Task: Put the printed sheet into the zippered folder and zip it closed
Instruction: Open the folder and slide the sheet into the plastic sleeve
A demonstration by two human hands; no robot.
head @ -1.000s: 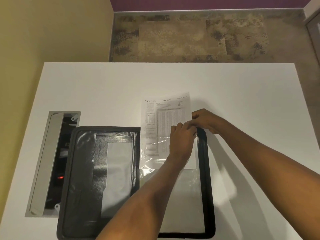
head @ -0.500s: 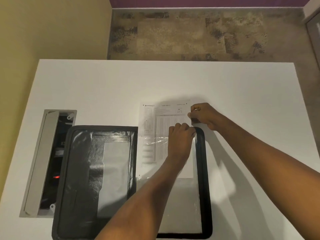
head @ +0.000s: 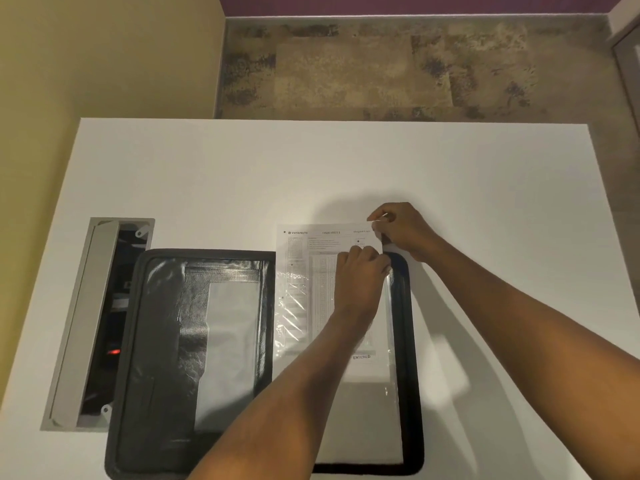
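At nine o'clock on the white table (head: 242,181), a grey cable hatch (head: 100,320) stands open; it has no part in this job. Just beside it, toward three o'clock, the zippered folder (head: 156,341) lies spread flat. Its left half is dark leather with a pale insert (head: 228,355) tucked in a pocket.

On the right half, the printed sheet (head: 311,244) is partly down inside a clear sleeve (head: 391,393). The lower part sits under the glossy plastic, and the header end pokes out toward twelve o'clock, past the folder's top edge and onto bare table. So it is roughly half seated, I'd say.

The left hand (head: 360,275) reaches in from six o'clock. Its fingers are curled at the sleeve's mouth, and they look to be pinching the plastic lip, perhaps with the paper under it. From here I can't quite separate the two.

The right hand (head: 405,230) is at the sheet's one o'clock corner, with thumb and fingertips nipped onto that corner and the other fingers bent.

By my reckoning, the folder is opened and the sheet started. What's left is to slide the sheet fully down toward six o'clock, fold the left half over the right, and run the zip round the dark rim (head: 412,375). None of the closing has begun.
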